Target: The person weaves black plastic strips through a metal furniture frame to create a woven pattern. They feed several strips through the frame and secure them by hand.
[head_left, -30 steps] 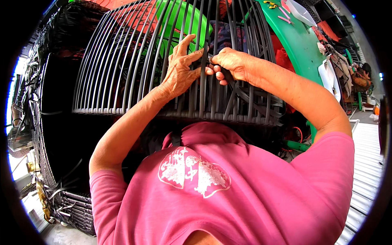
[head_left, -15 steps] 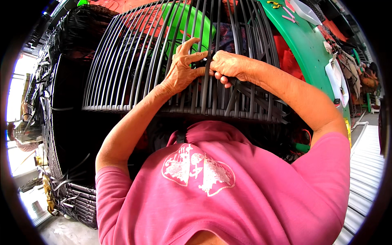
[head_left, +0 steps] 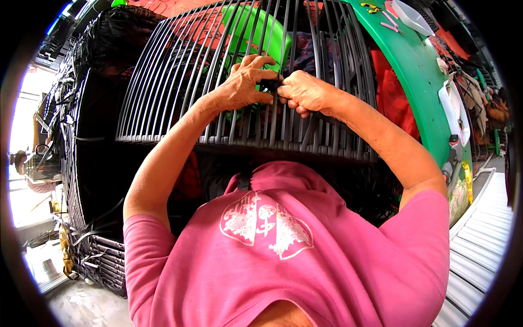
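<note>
Far left: a tall woven black wicker piece (head_left: 81, 180), loose strand ends hanging at its base. It plays no part in the work.

Centre-left: a frame of dark upright ribs (head_left: 180, 92), curved, bound along the lower edge by a woven band (head_left: 261, 148). The ribs stand evenly spaced here.

Centre: left hand (head_left: 248, 82) lies over the ribs, fingers spread, thumb and forefinger narrowed onto a short dark strand (head_left: 269, 84). Right hand (head_left: 305, 92) meets it from the other side, fingers curled shut around the same strand. The strand sits between the two hands, against the ribs, roughly mid-height of the frame. Its free end is hidden; I cannot tell its length.

Judgement: the strand is being worked between ribs. Best done with the left hand steadying the rib while the right draws the strand taut and level, without pulling neighbouring ribs out of spacing.

Right: a green curved panel (head_left: 419, 82), with small items lying on it.
</note>
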`<action>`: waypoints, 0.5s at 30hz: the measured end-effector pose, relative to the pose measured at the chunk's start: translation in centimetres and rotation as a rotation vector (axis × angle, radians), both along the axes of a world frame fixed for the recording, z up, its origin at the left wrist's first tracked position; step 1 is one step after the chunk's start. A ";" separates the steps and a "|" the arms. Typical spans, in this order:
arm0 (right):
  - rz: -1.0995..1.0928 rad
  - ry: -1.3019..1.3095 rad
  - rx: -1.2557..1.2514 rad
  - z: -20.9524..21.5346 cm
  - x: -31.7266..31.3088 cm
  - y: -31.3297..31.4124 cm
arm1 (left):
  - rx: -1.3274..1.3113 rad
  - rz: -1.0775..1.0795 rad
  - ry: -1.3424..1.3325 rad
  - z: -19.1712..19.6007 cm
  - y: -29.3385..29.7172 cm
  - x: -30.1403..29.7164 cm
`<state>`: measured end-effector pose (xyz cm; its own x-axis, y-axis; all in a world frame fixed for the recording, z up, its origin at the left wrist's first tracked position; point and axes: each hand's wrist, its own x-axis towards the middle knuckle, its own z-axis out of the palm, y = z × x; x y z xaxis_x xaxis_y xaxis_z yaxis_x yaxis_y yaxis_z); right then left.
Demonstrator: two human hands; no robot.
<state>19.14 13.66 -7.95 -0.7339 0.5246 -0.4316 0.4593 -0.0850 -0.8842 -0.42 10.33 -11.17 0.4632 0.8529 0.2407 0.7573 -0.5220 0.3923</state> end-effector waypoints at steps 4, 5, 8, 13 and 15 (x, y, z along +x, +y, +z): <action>-0.018 -0.023 0.025 0.7 -0.2 -0.4 | 0.128 -0.037 0.134 0.6 -0.2 0.6; -0.017 -0.027 0.032 0.9 -0.2 -0.4 | 0.166 -0.052 0.174 0.8 -0.2 0.7; 0.011 -0.052 0.082 1.0 -0.2 -0.3 | 0.183 -0.209 0.275 2.6 0.4 0.5; -0.013 0.001 0.145 1.8 -0.2 -0.8 | 0.277 -0.418 0.546 5.6 1.4 -0.3; 0.048 -0.051 0.539 1.4 0.4 -0.5 | 0.429 -0.423 0.723 6.1 0.9 -0.8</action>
<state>19.53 13.15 -6.59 -0.7478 0.6474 -0.1469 0.4950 0.3963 -0.7732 -1.17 11.20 -5.07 0.8741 0.4850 0.0285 0.4566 -0.8001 -0.3892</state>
